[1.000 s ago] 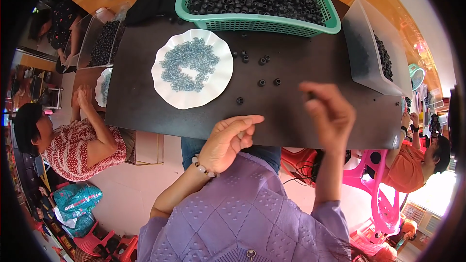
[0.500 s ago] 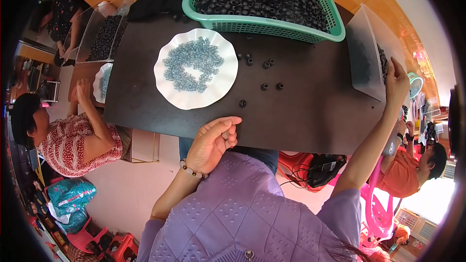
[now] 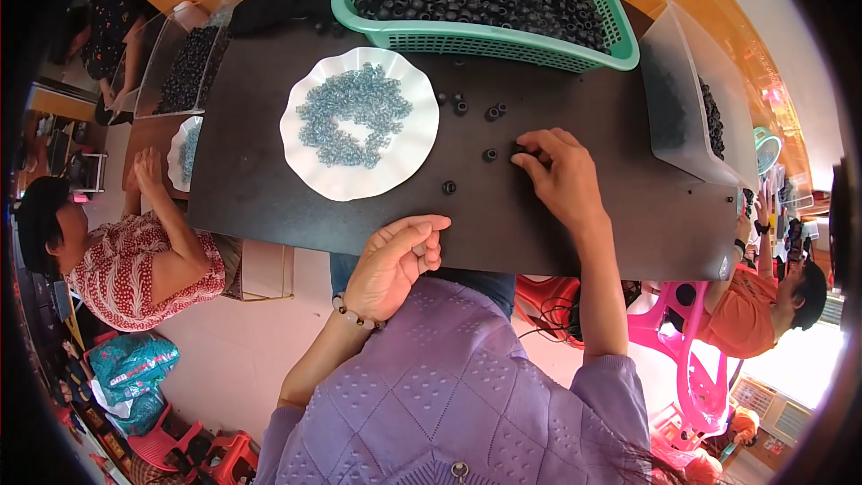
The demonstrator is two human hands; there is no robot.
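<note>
My right hand (image 3: 567,181) is over the middle of the dark table, thumb and forefinger pinching a small black ring-shaped piece (image 3: 518,149), partly hidden by the fingertips. My left hand (image 3: 395,260), with a beaded bracelet on the wrist, is at the table's near edge. Its fingers are curled in and the thumb is bent over them; whatever they hold is too small to make out. Several loose black pieces lie between the hands and the basket, one (image 3: 449,188) just beyond my left hand. A white wavy-rimmed plate (image 3: 409,157) holds small clear bluish pieces (image 3: 346,106).
A green basket (image 3: 503,47) heaped with black pieces stands at the far edge. To the right is a translucent bin (image 3: 673,117) with more of them. A person in a red patterned top (image 3: 148,265) sits at left, another in orange (image 3: 745,310) at right.
My right hand has moved left from the translucent bin to the middle of the table and closed on a black piece there. My left hand has stayed put.
</note>
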